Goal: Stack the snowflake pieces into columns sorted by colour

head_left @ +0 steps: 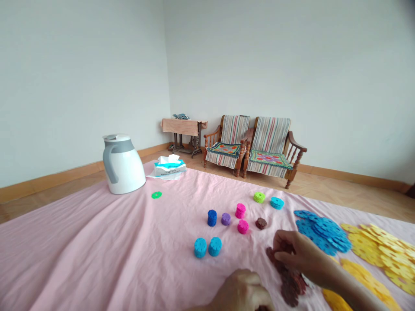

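My right hand [293, 250] is closed, its thumb and fingers pinched at the upper end of a loose heap of brown notched plastic discs [290, 287]. My left hand [241, 291] is curled at the bottom edge, left of that heap; its fingertips are mostly hidden, with a dark bit showing under them. Beyond the hands stand small stacks of the same kind of disc: a brown stack [261, 223], two pink stacks [240, 210], a purple stack [226, 219], a dark blue stack [212, 217] and two light blue stacks [200, 247].
Large blue discs [324, 231] and yellow discs [379, 246] lie heaped at right. A lime stack [259, 197] and a cyan stack [277, 203] stand farther back. A single green disc [156, 195], white jug [125, 166] and tissue box [170, 166] are on the pink cloth [129, 242].
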`<state>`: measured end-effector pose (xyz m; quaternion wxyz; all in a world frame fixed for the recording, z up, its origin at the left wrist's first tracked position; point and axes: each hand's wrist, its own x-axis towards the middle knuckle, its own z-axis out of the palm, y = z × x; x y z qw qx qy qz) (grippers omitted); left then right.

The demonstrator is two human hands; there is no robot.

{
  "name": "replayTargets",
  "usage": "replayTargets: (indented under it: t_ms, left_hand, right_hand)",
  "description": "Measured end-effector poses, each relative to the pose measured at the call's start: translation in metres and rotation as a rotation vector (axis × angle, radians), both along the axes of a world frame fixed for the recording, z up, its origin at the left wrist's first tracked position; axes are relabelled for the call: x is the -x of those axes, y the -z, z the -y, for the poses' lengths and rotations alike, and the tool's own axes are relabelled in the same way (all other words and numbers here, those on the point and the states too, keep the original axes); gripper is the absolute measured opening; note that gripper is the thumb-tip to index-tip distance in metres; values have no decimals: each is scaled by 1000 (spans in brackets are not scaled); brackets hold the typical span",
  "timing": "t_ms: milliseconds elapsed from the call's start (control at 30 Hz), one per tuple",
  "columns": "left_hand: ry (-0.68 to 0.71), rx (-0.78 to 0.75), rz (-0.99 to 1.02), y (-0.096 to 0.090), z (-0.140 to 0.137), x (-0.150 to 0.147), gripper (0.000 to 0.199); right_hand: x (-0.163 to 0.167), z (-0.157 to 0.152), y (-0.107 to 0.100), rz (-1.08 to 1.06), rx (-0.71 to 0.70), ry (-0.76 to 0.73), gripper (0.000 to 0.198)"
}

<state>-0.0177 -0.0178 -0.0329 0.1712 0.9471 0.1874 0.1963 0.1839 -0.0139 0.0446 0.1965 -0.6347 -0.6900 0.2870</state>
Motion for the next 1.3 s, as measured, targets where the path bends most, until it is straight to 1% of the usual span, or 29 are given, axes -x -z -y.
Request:
replayTargets:
  t_ms: [200, 333, 433, 533, 600, 667, 733, 833, 967, 1100, 1200, 1300]
  left_hand:
    - [-6, -2, -12, -3, 1, 1, 8]
    - [-7, 1, 1, -1, 0, 0, 6]
    - [-5, -6, -12, 2, -1, -1, 7]
    - [-9, -20, -31, 5, -2, -1, 10]
    - [1, -30, -30, 7, -3, -1, 14]
    - [7, -44, -22, 8, -3, -1, 20]
    - [5, -56, -12, 9, -3, -1, 28]
    - [-4, -62, -4, 10, -4, -1, 38]
    - [14, -47, -3, 11, -4, -2, 36]
    - [16, -66, 3, 12, -4, -1, 37]
    - [-1, -80, -5, 11, -4, 0, 39]
    - [-2, -68, -1, 10, -4, 0, 36]
  right_hand:
    - [-13, -7, 10, -34, -13, -14, 5]
    - [-16, -15, 2, -98, -90, 8, 9]
    - [-15, -29, -4, -250, -142, 119, 15]
    - [-13, -47, 0, -328, -168, 266, 22]
    - [-13, -60, 8, -326, -167, 314, 23]
    - [-13, -69, 17, -316, -157, 326, 21]
    - [-14, -75, 24, -293, -155, 333, 18]
    - [-16, -80, 29, -249, -167, 349, 16]
    - [-17, -83, 32, -197, -177, 371, 15]
    - [-18, -84, 35, -171, -188, 377, 15]
    - [-21, -82, 36, -163, -197, 380, 16]
    - [-27, -77, 35, -170, -204, 373, 17]
